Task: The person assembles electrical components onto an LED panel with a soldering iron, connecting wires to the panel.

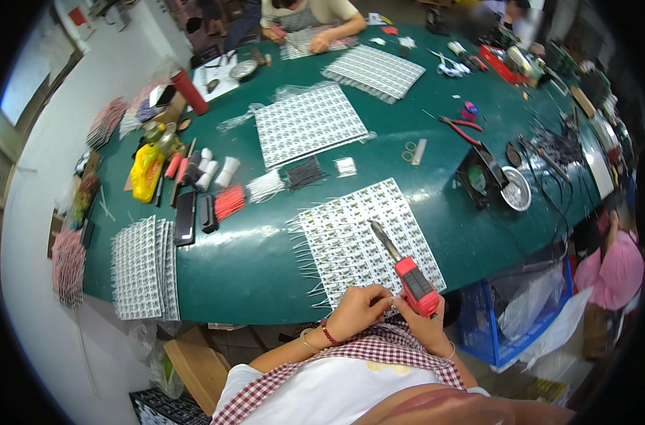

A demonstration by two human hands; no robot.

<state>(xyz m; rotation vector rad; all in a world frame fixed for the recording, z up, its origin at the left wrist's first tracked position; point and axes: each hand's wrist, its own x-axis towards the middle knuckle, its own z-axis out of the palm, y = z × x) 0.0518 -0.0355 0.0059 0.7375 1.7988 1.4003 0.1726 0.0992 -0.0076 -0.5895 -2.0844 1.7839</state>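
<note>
Holding the red-and-black tool in my curled right hand, metal tip over the white sheet on the bench. My left hand pinches, contents unclear. Judgement: steady the tip, clear of the wires.

A broad, glossy green table bears a white panel near six o'clock. Stacked panels lie at eight, a yellow bag at nine, a red cylinder at ten, larger white sheets at eleven. Red-handled pliers rest at two, a metal bowl at three. Red, white and black bundles sit between nine and the middle.
</note>
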